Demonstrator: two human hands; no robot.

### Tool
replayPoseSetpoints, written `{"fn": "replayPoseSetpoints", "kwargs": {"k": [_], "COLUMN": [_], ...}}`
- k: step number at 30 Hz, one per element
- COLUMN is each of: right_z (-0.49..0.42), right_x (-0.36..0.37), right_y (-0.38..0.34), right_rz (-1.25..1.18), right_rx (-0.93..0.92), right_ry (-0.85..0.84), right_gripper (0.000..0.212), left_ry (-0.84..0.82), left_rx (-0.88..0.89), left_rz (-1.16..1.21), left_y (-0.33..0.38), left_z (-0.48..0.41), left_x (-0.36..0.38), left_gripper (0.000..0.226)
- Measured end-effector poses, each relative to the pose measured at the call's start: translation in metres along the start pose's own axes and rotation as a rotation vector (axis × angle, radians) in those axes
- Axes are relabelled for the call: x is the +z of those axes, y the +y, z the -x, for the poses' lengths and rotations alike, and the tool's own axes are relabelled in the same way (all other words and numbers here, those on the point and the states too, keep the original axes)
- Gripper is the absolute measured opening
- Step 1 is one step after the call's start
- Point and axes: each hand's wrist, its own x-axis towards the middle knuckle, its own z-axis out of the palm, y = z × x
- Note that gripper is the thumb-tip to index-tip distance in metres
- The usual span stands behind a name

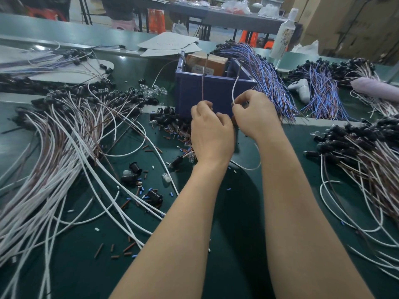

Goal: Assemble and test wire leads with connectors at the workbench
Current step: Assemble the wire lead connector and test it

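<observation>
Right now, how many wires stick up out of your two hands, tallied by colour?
Brown wire, pinched in the left hand: 1
White wire, pinched in the right hand: 1
Total: 2

I log the bin (216,91) at 12 o'clock, a box (207,63) inside it. On the bench (237,212): wire heap (64,147) at 9 o'clock, second heap (367,160) at 3, third heap (267,78) just right of the bin, bottle (282,35) behind at 1.

Even overhead light, glare patches on the far bench (41,48), wide-angle bowing at edges, background perhaps slightly soft
</observation>
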Motion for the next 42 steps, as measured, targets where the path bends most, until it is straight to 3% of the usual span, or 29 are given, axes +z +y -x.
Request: {"fn": "replayPoseSetpoints", "kwargs": {"k": [42], "right_z": [-0.0008], "right_x": [0.0010], "right_y": [0.0018], "right_rz": [-0.009], "right_rx": [-0.014], "right_ry": [-0.004], "right_gripper": [0.018], "left_ry": [-0.087], "left_rx": [0.081], "left_rz": [-0.088], "left_y": [0.0007], "left_z": [-0.0010], "left_x": [0.0024], "left_gripper": [0.027]}}
